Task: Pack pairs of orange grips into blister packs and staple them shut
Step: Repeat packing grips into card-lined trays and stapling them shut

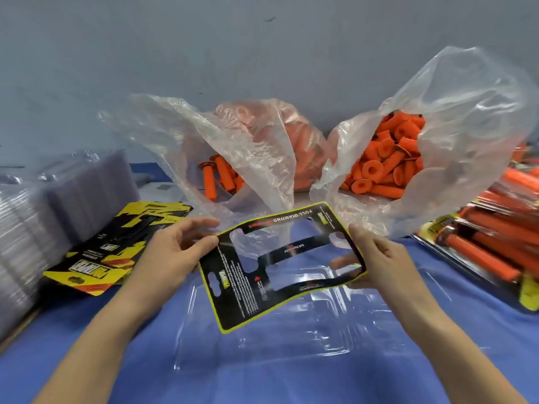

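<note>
We held the printed card tilted just above the clear blister pack, which lay on the blue desk, our left hand pinching its left end and our right hand pinching its right end. We judged it should be levelled and its cut-outs lined over the moulded pockets before taking orange grips from the bags behind.
</note>
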The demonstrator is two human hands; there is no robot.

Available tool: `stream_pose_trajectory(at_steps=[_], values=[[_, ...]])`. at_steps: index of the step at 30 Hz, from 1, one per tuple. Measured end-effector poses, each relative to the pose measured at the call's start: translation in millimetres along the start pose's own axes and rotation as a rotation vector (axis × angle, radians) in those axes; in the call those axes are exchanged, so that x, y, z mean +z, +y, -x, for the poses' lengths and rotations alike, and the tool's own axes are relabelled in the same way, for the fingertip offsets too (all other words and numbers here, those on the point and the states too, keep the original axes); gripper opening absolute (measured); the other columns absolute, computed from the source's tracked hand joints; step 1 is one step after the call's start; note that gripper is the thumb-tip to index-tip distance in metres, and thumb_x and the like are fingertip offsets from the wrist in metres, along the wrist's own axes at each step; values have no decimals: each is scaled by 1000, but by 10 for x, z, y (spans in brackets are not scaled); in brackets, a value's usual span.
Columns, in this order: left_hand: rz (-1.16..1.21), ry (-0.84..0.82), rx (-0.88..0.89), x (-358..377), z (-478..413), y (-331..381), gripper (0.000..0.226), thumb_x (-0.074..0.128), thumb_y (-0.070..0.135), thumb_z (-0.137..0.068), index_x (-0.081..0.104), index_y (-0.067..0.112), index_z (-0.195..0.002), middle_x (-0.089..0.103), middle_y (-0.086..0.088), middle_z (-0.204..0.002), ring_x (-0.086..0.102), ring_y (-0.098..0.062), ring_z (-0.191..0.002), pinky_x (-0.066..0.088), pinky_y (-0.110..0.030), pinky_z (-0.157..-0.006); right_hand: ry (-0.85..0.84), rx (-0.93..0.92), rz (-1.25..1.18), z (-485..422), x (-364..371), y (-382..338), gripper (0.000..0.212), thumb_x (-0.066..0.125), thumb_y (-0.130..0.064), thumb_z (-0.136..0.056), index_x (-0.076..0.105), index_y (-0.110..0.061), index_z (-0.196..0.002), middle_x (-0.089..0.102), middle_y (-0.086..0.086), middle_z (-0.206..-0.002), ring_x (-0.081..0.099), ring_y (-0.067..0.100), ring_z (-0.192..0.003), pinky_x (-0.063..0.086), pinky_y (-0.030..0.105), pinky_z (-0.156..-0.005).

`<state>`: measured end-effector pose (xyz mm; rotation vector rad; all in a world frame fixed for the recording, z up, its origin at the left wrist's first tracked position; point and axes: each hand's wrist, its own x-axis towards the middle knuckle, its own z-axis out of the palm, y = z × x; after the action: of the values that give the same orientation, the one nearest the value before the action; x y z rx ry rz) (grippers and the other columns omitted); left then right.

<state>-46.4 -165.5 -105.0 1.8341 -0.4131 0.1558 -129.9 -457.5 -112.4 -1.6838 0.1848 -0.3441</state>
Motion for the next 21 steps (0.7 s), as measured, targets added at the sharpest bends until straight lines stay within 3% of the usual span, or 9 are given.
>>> stream_pose_trajectory(at_steps=[3,5,9,10,13,15,17,19,21], values=[[-28,-49,77,-13,-7,52,27,69,12,-89,70,35,-101,74,4,-88,69,-3,-75,50,-12,-59,-3,-70,-18,58,-7,-42,44,51,-63,-86,74,-27,-97,76,4,-75,73,17,-68,54,20,-61],[29,-53,76,-25,5,83,26,72,22,-83,70,37,-103,75,4,-91,70,-3,-79,51,-11,-63,2,-74,-89,67,11,-67,35,56,-53,-90,74,-23,-92,75,5,-73,72,20,-62,50,16,-54],[430,-82,-221,-7,31,53,71,89,47,-57,63,23,-118,75,-5,-108,72,-16,-97,58,-23,-71,50,-74,-164,60,101,-50,28,57,-35,-97,72,-21,-79,65,3,-67,59,20,-47,46,21,-44],[463,-135,-292,19,62,23,70,89,43,-59,63,17,-119,74,-9,-111,72,-20,-99,59,-26,-71,60,-67,-187,58,128,-56,29,58,-35,-97,72,-22,-76,63,2,-67,58,19,-47,45,21,-44],[387,-219,-339,121,190,-36,33,71,18,-81,69,10,-113,74,-11,-110,71,-22,-102,58,-23,-76,76,-57,-265,39,172,-58,27,58,-37,-96,71,-21,-79,64,-2,-74,59,18,-50,48,23,-46],[173,-105,-192,118,239,-52,15,69,13,-87,73,18,-100,76,-2,-97,71,-11,-89,52,-11,-72,71,-122,-260,33,169,-46,23,61,-39,-92,72,-20,-86,67,-3,-79,62,17,-56,53,24,-53],[-127,57,31,58,273,-24,9,72,15,-86,71,24,-84,73,5,-88,64,-1,-74,44,-7,-65,84,-303,-75,52,124,-21,15,64,-38,-87,72,-25,-87,68,-2,-85,65,13,-69,51,17,-65],[-361,137,260,-11,312,-41,18,76,5,-81,70,22,-81,68,8,-92,62,-7,-86,43,-14,-76,110,-522,228,85,52,22,9,66,-31,-87,72,-36,-82,63,-7,-94,64,7,-84,44,11,-70],[-530,135,429,-67,362,-100,21,76,-7,-77,70,13,-81,65,6,-94,57,-12,-89,40,-15,-81,128,-665,443,118,-22,94,10,66,-28,-86,74,-34,-90,58,-11,-102,61,4,-93,41,13,-71]])
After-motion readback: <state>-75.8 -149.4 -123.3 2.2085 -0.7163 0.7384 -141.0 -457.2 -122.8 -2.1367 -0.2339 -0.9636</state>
